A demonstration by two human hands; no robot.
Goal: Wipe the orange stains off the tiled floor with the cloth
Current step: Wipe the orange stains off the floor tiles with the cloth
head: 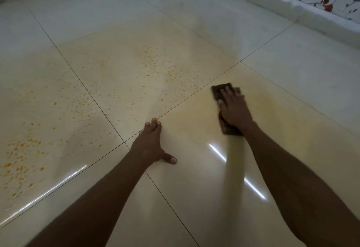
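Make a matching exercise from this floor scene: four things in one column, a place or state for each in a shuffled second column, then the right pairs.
Column one:
1. left hand
2. right hand
3. cloth
4. orange stains

Column two:
A. dark, folded, flat on the floor under a palm
B. speckled across the tiles to the left
C. bare, fingers spread, braced on the tile
D. pressing down on the cloth

Pairs: 1-C, 2-D, 3-A, 4-B
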